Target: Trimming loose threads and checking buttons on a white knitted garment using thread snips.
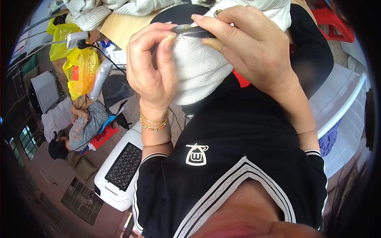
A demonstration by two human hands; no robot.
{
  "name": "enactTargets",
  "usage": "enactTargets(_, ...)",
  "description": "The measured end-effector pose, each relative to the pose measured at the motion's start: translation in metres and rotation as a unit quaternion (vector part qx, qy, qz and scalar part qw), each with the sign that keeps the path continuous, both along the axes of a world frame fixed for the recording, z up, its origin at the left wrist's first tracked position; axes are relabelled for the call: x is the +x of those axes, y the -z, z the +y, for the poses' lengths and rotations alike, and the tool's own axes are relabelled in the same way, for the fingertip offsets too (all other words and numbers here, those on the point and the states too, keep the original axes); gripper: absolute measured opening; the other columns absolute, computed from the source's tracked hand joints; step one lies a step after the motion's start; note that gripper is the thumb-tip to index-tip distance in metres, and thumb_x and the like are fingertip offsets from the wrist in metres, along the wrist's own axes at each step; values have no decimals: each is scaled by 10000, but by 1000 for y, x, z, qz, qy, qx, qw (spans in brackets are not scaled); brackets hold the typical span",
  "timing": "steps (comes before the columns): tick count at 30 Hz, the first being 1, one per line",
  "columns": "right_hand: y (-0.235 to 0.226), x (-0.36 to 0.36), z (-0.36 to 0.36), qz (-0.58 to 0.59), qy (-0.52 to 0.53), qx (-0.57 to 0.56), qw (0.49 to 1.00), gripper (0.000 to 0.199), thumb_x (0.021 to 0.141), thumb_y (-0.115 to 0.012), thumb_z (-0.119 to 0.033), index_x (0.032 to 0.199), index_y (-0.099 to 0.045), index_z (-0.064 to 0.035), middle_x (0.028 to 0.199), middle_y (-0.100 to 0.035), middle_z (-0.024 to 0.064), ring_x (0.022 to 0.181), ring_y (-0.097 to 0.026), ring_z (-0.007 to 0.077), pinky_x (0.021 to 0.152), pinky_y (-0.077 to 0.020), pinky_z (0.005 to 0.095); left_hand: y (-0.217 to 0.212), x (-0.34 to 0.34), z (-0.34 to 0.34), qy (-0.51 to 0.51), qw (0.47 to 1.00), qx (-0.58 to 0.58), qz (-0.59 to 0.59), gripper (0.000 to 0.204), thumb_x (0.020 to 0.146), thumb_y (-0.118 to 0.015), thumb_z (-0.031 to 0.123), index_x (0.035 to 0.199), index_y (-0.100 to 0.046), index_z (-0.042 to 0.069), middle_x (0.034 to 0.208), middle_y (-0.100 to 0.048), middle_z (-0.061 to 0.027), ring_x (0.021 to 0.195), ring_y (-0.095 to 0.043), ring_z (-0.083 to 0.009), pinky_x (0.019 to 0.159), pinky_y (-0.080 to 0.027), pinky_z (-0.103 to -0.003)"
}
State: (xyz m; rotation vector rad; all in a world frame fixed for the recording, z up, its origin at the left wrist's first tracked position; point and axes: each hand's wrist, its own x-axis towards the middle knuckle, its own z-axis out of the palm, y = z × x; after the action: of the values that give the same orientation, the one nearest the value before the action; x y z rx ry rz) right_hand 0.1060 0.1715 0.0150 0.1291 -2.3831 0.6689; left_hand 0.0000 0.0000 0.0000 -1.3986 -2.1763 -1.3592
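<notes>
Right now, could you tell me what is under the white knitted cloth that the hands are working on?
Below the white knitted cloth a black shirt and a bit of red show. Whatever fills the cloth is covered. Both hands, left and right, pinch a dark tool on top.

Both hands — left hand (152,69), right hand (246,43) — pinch a dark tool (194,31) against white knit fabric (198,67).

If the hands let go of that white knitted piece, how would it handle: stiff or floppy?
Probably floppy: the white knitted piece drapes in soft folds under the left hand and right hand. Likely light, not fragile; its ribbed surface suggests little slip.
</notes>
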Motion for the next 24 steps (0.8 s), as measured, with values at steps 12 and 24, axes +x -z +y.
enactTargets(12,31,-41,7,414,-2,110,904,359,739,-763,-138,1066,-677,-19,840,-590,51,687,-590,202,562,-467,296,10,1,4,7,998,60,-23,120,925,-601,-11,1032,-548,-27,983,-647,-168,873,-654,-224,775,-537,-300)
enactTargets(24,-18,18,12,-114,-15,-232,966,366,768,-785,-70,1115,-686,-9,805,-591,83,662,-568,199,584,-452,283,22,-7,-10,17,998,67,-10,129,957,-568,72,1074,-547,22,991,-688,-122,955,-661,-259,988,-435,-437)
